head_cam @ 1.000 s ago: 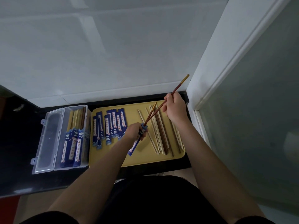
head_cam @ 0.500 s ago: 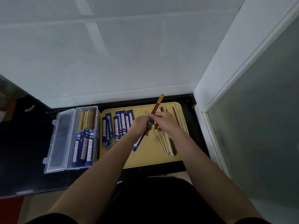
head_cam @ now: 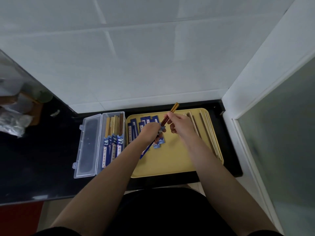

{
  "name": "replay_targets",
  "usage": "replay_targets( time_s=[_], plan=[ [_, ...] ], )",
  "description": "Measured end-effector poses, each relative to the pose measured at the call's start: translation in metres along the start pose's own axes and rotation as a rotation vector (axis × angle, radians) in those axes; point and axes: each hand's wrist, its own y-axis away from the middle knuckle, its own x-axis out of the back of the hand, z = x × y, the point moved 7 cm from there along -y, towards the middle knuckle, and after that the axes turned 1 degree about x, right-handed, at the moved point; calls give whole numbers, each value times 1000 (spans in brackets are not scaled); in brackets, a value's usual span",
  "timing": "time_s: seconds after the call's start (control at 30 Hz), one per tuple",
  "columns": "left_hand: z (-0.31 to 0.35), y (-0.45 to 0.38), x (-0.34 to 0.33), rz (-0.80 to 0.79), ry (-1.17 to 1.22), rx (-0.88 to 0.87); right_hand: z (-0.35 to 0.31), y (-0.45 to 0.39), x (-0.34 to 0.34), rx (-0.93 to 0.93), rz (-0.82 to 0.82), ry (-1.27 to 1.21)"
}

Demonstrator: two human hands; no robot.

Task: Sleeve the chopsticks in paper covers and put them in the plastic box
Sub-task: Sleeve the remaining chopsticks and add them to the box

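Gripping dark brown chopsticks (head_cam: 171, 114), right hand (head_cam: 180, 124); left hand (head_cam: 150, 132) clutches blue paper cover (head_cam: 146, 151)

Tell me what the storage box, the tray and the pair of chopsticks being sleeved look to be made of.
Storage box: clear, glossy plastic; the dark counter shows through its open lid. Tray: matte yellow, probably plastic, with rounded moulded corners. Pair of chopsticks: reddish-brown with paler ends, likely lacquered wood, though the look leaves that open.
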Motion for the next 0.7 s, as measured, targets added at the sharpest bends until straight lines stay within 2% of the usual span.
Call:
replay_targets(
  time_s=[0.37, 0.43, 0.5, 0.57, 0.63, 0.7],
  plan=[
    [-27, 5, 56, 23, -59, -56, 19, 6, -74, -115, -68, 19],
    [-43, 2, 85, 148, -82, -38, 24, 4, -95, -153, -88, 62],
    [-62, 6, 125, 348, -37, 4, 30, 5, -118, -178, -139, 104],
    [-81, 13, 165, 533, -112, 58, 36, 7, -139, -170, -216, 193],
    [-97, 17, 191, 614, -180, 105, 41, 9, -153, -154, -254, 256],
    [-106, 18, 201, 617, -242, 132, 48, 9, -162, -151, -261, 278]
  ],
)
